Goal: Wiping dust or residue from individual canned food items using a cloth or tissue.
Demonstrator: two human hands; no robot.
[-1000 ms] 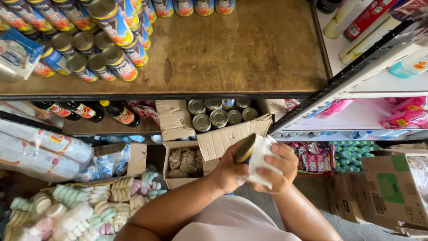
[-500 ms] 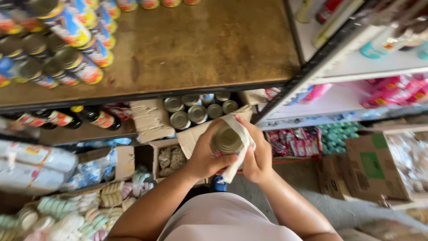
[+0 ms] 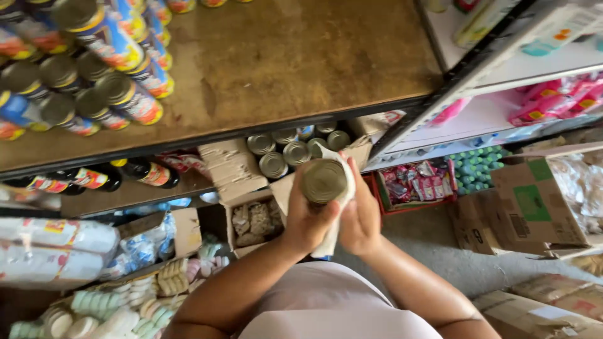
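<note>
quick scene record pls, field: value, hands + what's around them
left hand: grips a can, lid facing the camera
right hand: presses a white cloth against the can's side
shelf: brown wooden board, bare in the middle
stacked cans: on their sides at the shelf's left
box of cans: open carton below the shelf, behind the hands
bottles: dark, lying on the lower shelf at left

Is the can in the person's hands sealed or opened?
Sealed, it seems: the can shows a flat, unbroken metal end toward the camera. The left hand grips it; the right hand presses a white cloth against it.
</note>
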